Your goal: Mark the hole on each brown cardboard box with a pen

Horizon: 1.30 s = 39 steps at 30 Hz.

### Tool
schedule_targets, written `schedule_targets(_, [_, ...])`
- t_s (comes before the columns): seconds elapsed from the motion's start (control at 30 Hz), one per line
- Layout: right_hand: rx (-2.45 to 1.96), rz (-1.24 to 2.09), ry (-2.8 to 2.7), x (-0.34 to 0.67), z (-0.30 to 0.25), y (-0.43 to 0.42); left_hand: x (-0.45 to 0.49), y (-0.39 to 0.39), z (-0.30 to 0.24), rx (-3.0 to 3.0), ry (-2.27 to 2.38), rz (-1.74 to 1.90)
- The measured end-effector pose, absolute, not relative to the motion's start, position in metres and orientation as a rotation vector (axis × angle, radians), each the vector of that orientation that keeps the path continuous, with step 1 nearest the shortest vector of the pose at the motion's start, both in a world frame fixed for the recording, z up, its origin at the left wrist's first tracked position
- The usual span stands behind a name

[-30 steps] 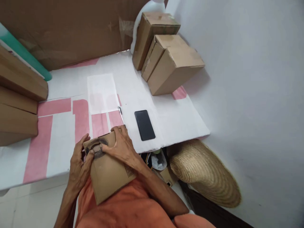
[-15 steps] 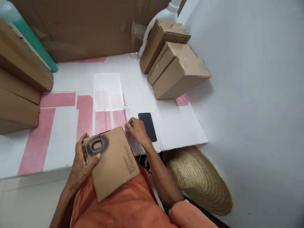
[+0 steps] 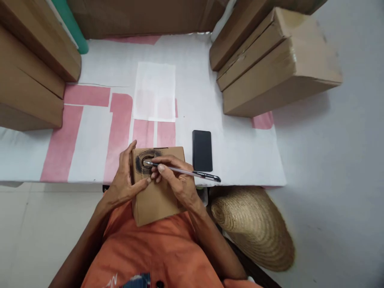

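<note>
A small brown cardboard box (image 3: 156, 196) rests on my lap against the table edge, with a dark scribbled ring near its top. My left hand (image 3: 126, 180) grips the box's left side, thumb on its face. My right hand (image 3: 175, 180) pinches a slim pen (image 3: 186, 172), and the pen's tip touches the dark ring. A black phone (image 3: 202, 150) lies face down on the table just right of the box.
The white and pink table cover (image 3: 99, 132) carries a sheet of white paper (image 3: 155, 92). Stacked cardboard boxes (image 3: 270, 64) stand at the back right, more cardboard pieces (image 3: 30, 76) at the left. A straw hat (image 3: 255, 224) lies on the floor at the right.
My right hand reached beside the phone, picked up the pen and came back to the box. The view has tilted down and closer to the table.
</note>
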State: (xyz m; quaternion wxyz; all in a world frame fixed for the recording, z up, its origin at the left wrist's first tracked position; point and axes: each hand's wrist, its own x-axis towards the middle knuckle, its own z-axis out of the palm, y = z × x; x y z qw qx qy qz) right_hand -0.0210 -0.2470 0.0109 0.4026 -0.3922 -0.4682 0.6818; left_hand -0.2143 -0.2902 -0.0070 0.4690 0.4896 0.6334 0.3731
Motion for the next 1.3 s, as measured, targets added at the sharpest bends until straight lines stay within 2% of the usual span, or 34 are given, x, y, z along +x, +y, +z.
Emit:
schedule_targets(0.33, [-1.081,1.597,-1.477,-0.012,0.016,-0.231,-0.215,-0.282,-0.009,1.208,1.461,0.863])
schedule_targets(0.5, [-1.241,1.462,-1.332,-0.005,0.014,-0.224,-0.218,-0.278,-0.012,1.19,1.502,0.835])
schedule_targets(0.7, [-1.139,1.417,-1.279,-0.011,0.019,-0.194,-0.218,-0.273,-0.009,1.15,1.526,0.821])
schedule_targets(0.8, [-1.374,1.091,-1.361,0.006,0.025,-0.161,-0.222,-0.276,-0.01,1.121,1.569,0.831])
schedule_targets(0.9, [-1.864,0.808,-1.784,0.025,0.027,-0.132,-0.232,-0.279,-0.015,1.094,1.62,0.821])
schedule_targets(1.03, [-2.125,0.806,-2.197,0.022,0.015,-0.116,-0.241,-0.28,-0.026,1.088,1.621,0.806])
schedule_targets(1.3, [-2.168,0.844,-2.147,0.018,-0.002,-0.136,-0.231,-0.278,-0.028,1.006,1.625,0.842])
